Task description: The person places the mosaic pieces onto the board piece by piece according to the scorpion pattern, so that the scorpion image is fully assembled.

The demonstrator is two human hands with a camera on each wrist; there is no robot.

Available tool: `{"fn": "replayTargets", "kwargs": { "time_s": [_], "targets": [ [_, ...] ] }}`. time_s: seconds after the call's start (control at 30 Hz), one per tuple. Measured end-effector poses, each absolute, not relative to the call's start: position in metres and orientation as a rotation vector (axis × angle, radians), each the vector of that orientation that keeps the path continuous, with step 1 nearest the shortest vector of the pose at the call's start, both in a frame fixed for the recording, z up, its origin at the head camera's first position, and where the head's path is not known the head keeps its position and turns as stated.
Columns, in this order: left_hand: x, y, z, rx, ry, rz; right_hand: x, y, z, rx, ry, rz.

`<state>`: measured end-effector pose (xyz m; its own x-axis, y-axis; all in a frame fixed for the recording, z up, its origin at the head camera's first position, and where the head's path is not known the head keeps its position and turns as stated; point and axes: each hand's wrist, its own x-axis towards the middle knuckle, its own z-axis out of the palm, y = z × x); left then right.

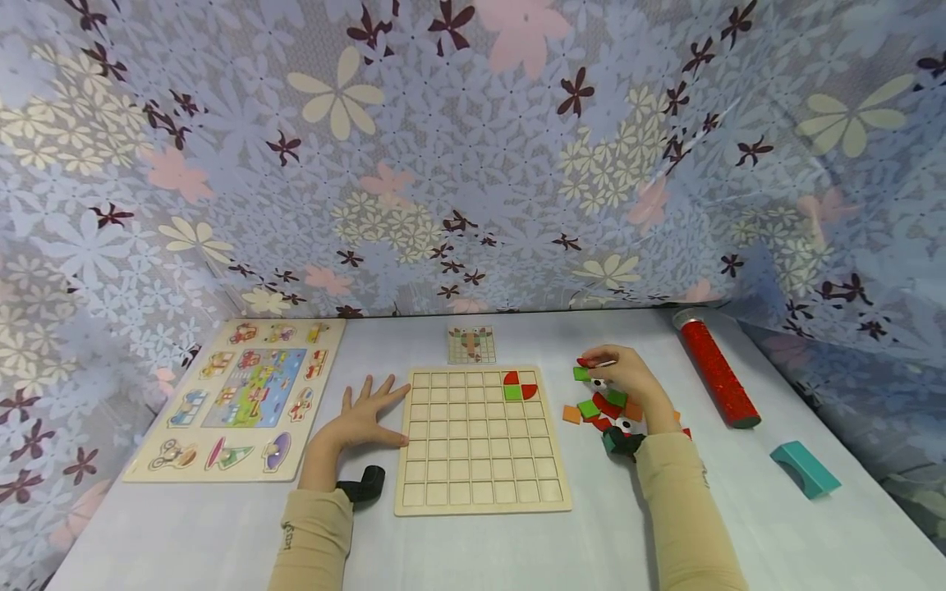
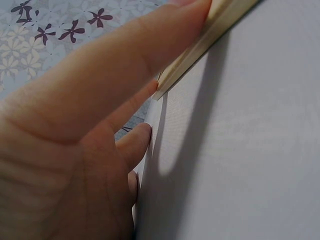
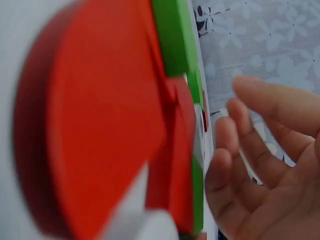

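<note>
A wooden grid board [image 1: 476, 511] lies in front of me. Near its upper right corner sit two red quarter-circle pieces [image 1: 529, 391] and a green square [image 1: 513, 393]. My left hand [image 1: 364, 421] is spread at the board's left edge; in the left wrist view its thumb [image 2: 125, 60] lies against the wooden rim. Over a loose pile of red, green, orange and eye-printed pieces [image 1: 608, 408], my right hand [image 1: 630, 375] has its fingertips beside a red piece [image 1: 586, 362] and a green square [image 1: 581, 374]. Its fingers [image 3: 260, 155] look loosely bent with nothing between them in the right wrist view.
Behind the board lies a small pattern card [image 1: 470, 345]. A wooden picture puzzle [image 1: 140, 472] is at the left. On the right are a glittery red tube [image 1: 718, 373] and a teal arch block [image 1: 805, 469]. A flowered cloth [image 1: 473, 164] hangs behind the table.
</note>
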<state>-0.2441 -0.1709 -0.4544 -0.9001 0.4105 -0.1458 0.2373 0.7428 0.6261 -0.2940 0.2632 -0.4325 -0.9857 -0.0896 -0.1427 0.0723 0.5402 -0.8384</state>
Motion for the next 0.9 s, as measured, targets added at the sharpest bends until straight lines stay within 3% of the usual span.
{"fn": "replayTargets", "kwargs": {
  "time_s": [0.9],
  "targets": [
    [-0.2436, -0.1709, -0.4541, 0.512, 2.669, 0.907, -0.2953, 0.2684, -0.4364, 0.017, 2.618, -1.361]
  ]
}}
